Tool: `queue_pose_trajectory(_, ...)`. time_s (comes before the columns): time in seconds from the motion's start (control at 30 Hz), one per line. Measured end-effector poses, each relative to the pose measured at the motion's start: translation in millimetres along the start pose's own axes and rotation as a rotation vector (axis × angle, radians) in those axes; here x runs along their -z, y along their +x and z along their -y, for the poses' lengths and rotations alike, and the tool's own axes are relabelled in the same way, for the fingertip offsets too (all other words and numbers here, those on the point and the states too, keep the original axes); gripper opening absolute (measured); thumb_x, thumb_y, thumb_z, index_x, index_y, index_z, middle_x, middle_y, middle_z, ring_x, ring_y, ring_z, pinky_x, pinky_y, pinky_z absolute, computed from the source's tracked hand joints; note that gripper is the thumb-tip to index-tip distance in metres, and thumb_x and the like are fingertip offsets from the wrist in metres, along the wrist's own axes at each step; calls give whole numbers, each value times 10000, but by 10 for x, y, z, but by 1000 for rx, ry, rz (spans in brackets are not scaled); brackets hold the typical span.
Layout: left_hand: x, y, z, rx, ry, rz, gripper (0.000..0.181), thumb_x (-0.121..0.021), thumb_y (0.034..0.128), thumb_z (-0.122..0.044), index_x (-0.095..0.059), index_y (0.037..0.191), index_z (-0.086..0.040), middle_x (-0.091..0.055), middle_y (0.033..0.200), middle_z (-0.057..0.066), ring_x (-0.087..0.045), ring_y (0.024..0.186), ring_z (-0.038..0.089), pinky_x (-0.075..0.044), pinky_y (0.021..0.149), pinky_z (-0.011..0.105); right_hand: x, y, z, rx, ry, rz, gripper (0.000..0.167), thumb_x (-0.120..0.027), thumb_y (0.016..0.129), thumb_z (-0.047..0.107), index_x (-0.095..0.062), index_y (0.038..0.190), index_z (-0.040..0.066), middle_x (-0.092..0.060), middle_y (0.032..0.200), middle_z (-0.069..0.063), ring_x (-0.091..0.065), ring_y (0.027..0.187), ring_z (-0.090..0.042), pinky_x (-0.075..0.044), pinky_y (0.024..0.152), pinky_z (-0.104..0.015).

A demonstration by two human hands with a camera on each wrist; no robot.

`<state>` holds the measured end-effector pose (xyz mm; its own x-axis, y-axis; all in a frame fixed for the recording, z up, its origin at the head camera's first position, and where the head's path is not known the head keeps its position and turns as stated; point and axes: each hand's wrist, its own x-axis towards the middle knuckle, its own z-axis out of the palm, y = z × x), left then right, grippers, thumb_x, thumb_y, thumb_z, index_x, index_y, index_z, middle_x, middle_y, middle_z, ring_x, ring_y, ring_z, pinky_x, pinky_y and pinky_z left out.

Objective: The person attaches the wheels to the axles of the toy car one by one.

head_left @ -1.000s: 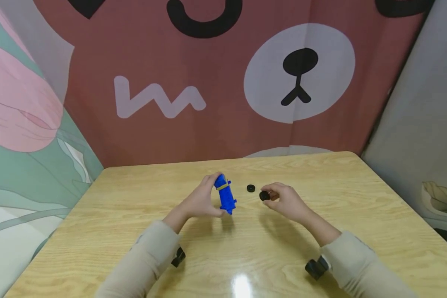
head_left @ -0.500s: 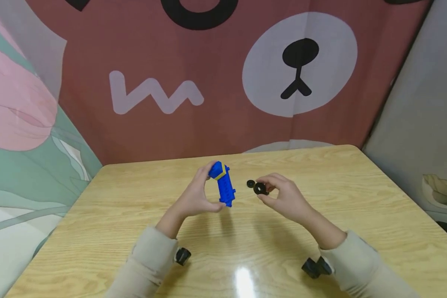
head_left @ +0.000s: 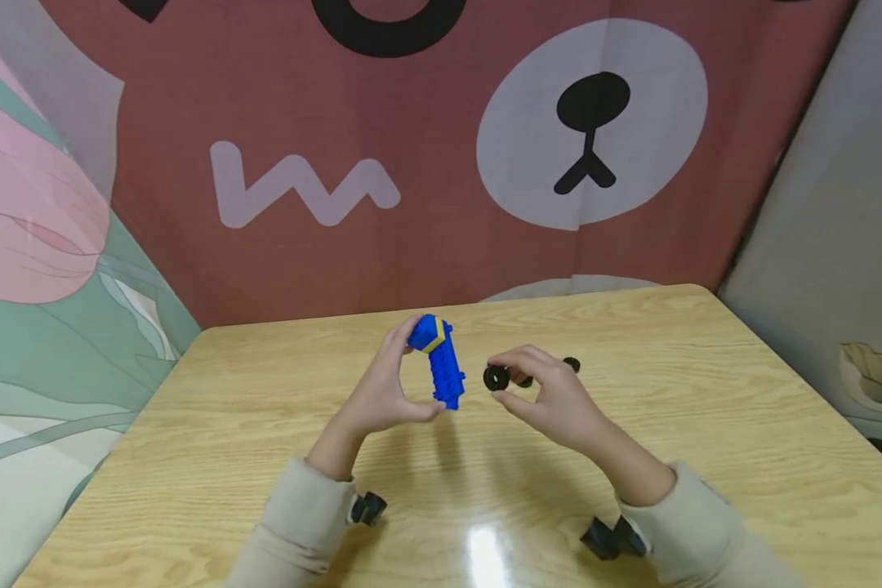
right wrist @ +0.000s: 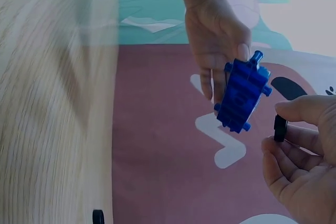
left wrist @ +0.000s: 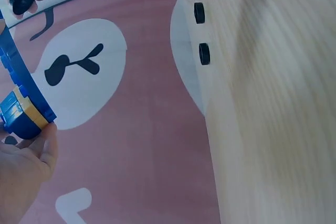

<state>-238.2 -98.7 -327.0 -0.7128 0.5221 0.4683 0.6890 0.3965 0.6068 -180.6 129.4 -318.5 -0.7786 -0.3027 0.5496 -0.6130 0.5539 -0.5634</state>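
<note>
My left hand (head_left: 380, 394) grips a blue toy car body (head_left: 447, 371) by its ends, thumb at the near end and fingers at the far end. A yellow band (head_left: 435, 335) crosses its raised part. Short pegs stick out from the body's sides in the right wrist view, none with a wheel on it. Just right of the body, my right hand (head_left: 562, 404) pinches a black toy wheel (head_left: 496, 377) between thumb and fingers. A gap separates this wheel from the body. Both hands are above the table.
More black wheels lie on the wooden table (head_left: 265, 367): one wheel (head_left: 572, 364) shows beyond my right hand, another (head_left: 525, 381) is partly hidden by it. Three stand out in the left wrist view, the nearest wheel (left wrist: 205, 54) included. A printed curtain (head_left: 301, 269) hangs behind the table.
My right hand has moved left with the wheel, closer to the car body, and the wheel's holed face has turned into view. My left hand has tilted the body, showing more of its raised end.
</note>
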Motion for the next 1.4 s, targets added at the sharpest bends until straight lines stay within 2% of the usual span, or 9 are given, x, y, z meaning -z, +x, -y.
queue_pose_trajectory(0.2, -25, -13, -41, 12, -13, -1, 1023, -785, 564, -238, -161, 1372, -190, -299, 1284, 69, -364, 1089, 187, -349, 885, 394, -31, -2, 40, 8, 61, -12, 328, -688, 724, 81, -597, 1039, 61, -570, 954, 15, -519, 778, -97, -448, 679, -264)
queue_pose_trajectory(0.43, -8, -6, -95, -13, -22, -17, 1023, -788, 563, -228, -167, 1374, -169, -291, 1289, 71, -359, 1092, 193, -339, 887, 434, -23, 9, 40, -41, 170, 12, 314, -656, 749, 43, -578, 1053, 38, -565, 955, -13, -533, 779, -111, -462, 689, -294)
queue_pose_trajectory(0.67, -1, -1, -115, -17, 35, -2, 1048, -790, 563, -244, -134, 1379, -206, -292, 1283, 66, -337, 1112, 183, -341, 889, 433, -19, 0, 46, -81, 384, 41, 295, -609, 774, -14, -534, 1058, -30, -565, 896, -76, -544, 793, -167, -468, 696, -287)
queue_pose_trajectory(0.87, 5, -8, -149, -39, 82, -2, 1062, -797, 548, -260, -138, 1380, -203, -278, 1287, 73, -339, 1110, 187, -351, 879, 431, -3, -24, 28, -149, 563, 92, 299, -572, 807, -3, -481, 1084, -73, -524, 957, -172, -534, 842, -178, -465, 712, -272)
queue_pose_trajectory(0.93, -1, -13, -166, -45, 89, -1, 1065, -795, 548, -272, -137, 1382, -198, -274, 1290, 76, -340, 1112, 190, -353, 877, 434, -1, -32, 10, -149, 609, 113, 303, -562, 814, -2, -467, 1091, -82, -510, 976, -194, -535, 844, -177, -466, 714, -276)
queue_pose_trajectory(1.17, -65, 19, -177, -102, 84, -7, 1055, -787, 551, -288, -150, 1383, -167, -277, 1280, 87, -335, 1120, 181, -346, 891, 410, 24, -63, -43, -169, 646, 153, 316, -547, 832, 21, -446, 1108, -92, -492, 997, -161, -525, 849, -153, -463, 714, -265)
queue_pose_trajectory(1.4, -112, -18, -146, -99, 70, -2, 1052, -788, 545, -286, -160, 1379, -163, -279, 1276, 76, -336, 1122, 185, -345, 892, 406, -21, -82, -57, -201, 655, 170, 321, -550, 825, 7, -446, 1109, -102, -496, 967, -166, -520, 837, -152, -464, 715, -280)
